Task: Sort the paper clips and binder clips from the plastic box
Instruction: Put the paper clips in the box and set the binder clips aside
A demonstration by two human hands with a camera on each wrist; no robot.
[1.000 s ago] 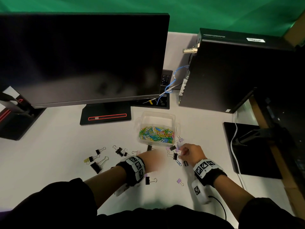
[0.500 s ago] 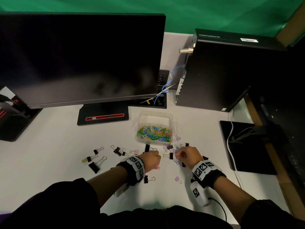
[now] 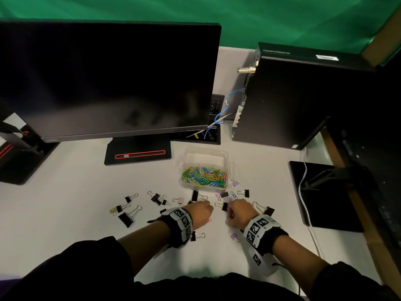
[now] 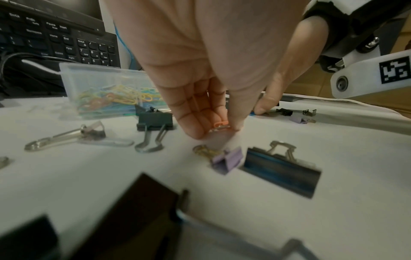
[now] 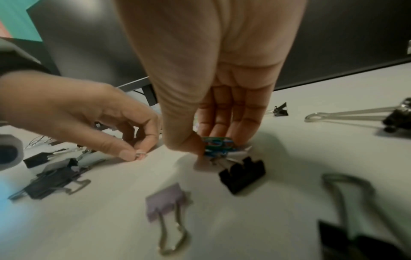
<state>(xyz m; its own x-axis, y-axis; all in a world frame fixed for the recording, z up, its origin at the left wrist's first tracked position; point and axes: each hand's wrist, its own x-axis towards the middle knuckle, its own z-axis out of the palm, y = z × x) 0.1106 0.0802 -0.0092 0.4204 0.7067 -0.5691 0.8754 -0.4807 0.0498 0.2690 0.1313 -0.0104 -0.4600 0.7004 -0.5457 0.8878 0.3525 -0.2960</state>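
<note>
Left hand (image 4: 200, 73) pinches one orange paper clip (image 4: 220, 124), long axis level; right hand (image 5: 213, 88) pinches several blue-green paper clips (image 5: 217, 143) above the surface (image 3: 76, 203).

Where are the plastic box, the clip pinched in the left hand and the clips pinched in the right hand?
plastic box (image 3: 227, 158), head view, on its far right rim.
orange paper clip (image 4: 220, 123), left wrist view, on the loop showing between the fingertips.
blue and green paper clips (image 5: 217, 144), right wrist view, on the bundle's middle.
</note>
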